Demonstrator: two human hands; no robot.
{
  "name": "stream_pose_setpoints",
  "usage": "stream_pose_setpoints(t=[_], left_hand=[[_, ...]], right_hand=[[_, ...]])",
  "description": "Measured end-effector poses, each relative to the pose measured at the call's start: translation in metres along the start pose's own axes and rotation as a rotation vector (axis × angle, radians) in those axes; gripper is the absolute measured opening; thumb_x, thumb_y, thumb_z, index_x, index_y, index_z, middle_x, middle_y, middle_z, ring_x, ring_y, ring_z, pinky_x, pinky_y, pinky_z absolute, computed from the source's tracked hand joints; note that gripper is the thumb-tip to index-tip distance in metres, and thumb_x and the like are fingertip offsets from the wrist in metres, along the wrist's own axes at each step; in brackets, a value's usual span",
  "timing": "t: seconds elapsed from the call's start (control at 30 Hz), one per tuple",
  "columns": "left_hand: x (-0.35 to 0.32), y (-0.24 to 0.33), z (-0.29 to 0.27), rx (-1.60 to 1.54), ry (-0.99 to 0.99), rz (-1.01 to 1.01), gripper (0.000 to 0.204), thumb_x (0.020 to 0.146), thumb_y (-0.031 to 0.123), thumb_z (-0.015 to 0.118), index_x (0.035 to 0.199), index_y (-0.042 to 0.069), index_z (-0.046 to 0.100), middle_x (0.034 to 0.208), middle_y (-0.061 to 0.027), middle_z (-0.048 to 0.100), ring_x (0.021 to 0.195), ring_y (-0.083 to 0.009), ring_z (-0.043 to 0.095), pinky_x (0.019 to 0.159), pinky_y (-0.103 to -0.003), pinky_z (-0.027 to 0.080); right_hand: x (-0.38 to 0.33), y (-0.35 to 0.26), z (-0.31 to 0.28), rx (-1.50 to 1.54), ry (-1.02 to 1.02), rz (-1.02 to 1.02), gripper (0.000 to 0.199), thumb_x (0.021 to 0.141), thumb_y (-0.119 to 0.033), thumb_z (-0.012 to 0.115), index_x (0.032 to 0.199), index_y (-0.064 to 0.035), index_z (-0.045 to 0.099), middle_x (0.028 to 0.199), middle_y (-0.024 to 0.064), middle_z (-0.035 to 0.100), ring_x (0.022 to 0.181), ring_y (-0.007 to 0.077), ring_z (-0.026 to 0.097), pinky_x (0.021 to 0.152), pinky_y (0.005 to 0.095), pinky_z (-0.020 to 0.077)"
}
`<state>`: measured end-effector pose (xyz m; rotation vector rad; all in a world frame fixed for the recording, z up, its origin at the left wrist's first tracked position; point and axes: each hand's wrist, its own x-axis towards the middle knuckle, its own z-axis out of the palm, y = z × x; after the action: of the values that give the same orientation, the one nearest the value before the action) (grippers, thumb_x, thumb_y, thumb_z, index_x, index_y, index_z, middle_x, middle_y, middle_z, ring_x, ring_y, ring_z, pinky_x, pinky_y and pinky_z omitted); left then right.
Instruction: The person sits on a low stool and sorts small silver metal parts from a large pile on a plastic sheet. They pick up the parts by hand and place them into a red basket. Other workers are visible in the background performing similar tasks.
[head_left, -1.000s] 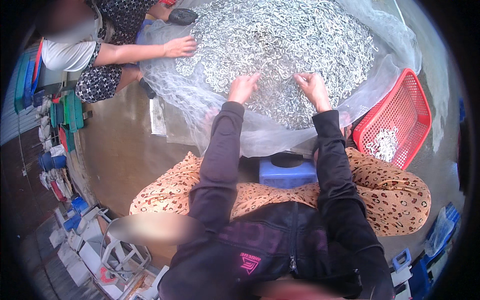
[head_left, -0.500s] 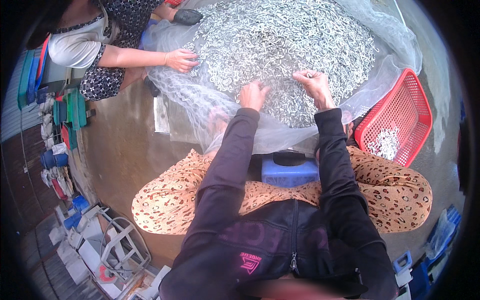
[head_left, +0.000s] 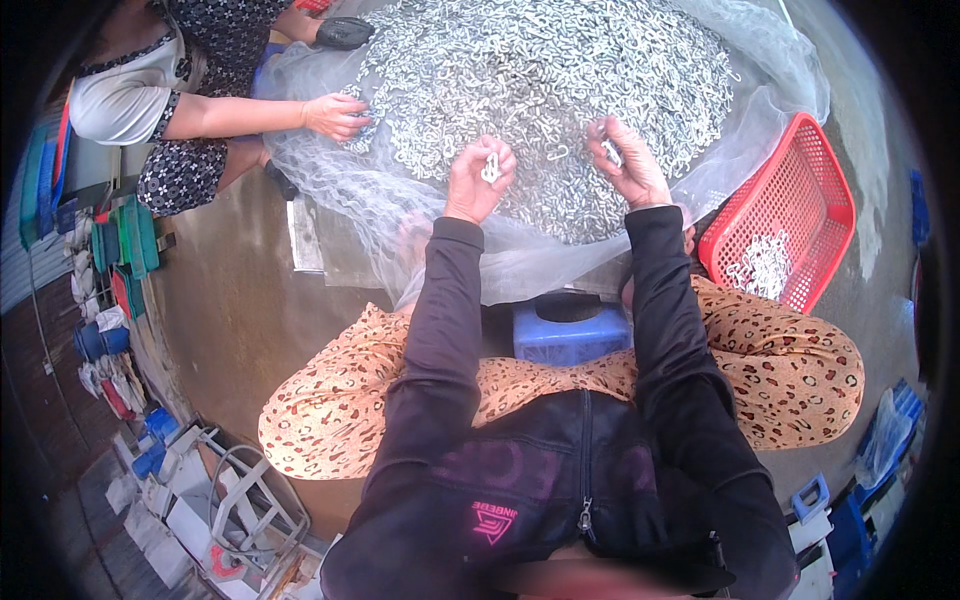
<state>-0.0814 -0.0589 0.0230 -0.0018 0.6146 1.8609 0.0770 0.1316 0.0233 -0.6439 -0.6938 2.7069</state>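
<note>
The left hand [head_left: 478, 178] has its fingers closed on a small white metal hook [head_left: 491, 167], held upright just above the near edge of the heap of hooks [head_left: 540, 80], while the right hand [head_left: 625, 165], level with it, pinches another hook [head_left: 611, 152].

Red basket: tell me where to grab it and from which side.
Take the red basket by its near long rim, coming from above on the right hand side. It lies open-topped and slightly tilted on the ground; its mesh walls flare outward, and the small metal pieces inside sit low, leaving the rim free to grip.
</note>
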Motion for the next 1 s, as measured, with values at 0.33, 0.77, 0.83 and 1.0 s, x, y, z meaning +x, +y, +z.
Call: stream_pose_setpoints(t=[0.33,0.77,0.83,1.0], left_hand=[[0.042,-0.063,0.01,2.028,0.262,0.3,0.023,0.077,0.026,0.07,0.086,0.005,0.065,0.073,-0.0122,0.065,0.064,-0.0246,0.063,0.061,-0.036,0.048],[-0.016,0.034,0.006,0.781,0.231,0.008,0.024,0.086,0.026,0.058,0.075,0.007,0.049,0.067,-0.0014,0.044,0.053,-0.0102,0.039,0.042,-0.022,0.028],[-0.023,0.042,0.01,0.398,0.111,0.032,0.027,0.087,0.027,0.051,0.073,0.006,0.045,0.072,-0.0044,0.042,0.055,-0.0115,0.037,0.041,-0.02,0.026],[-0.025,0.046,0.011,0.175,0.025,0.096,0.029,0.086,0.029,0.043,0.07,0.005,0.04,0.07,-0.0073,0.04,0.055,-0.0158,0.04,0.038,-0.02,0.028]], right_hand=[[-0.018,-0.043,0.008,-0.341,-0.093,-0.077,0.024,0.09,-0.024,0.057,0.103,-0.0033,0.058,0.081,0.0013,0.058,0.056,0.0038,0.046,0.037,0.0128,0.027],[0.014,0.068,-0.031,-1.562,0.388,-0.32,0.024,0.083,-0.025,0.061,0.104,-0.0121,0.058,0.08,0.0199,0.063,0.08,0.0377,0.061,0.072,0.0454,0.0454],[0.013,0.08,-0.032,-1.669,0.433,-0.166,0.023,0.083,-0.026,0.06,0.102,-0.0129,0.057,0.083,0.0201,0.064,0.084,0.0397,0.061,0.073,0.0475,0.0448],[0.016,0.059,-0.014,-0.464,0.272,0.05,0.019,0.087,-0.022,0.063,0.091,-0.0056,0.054,0.066,-0.0037,0.047,0.058,0.0077,0.046,0.044,0.019,0.0337]])
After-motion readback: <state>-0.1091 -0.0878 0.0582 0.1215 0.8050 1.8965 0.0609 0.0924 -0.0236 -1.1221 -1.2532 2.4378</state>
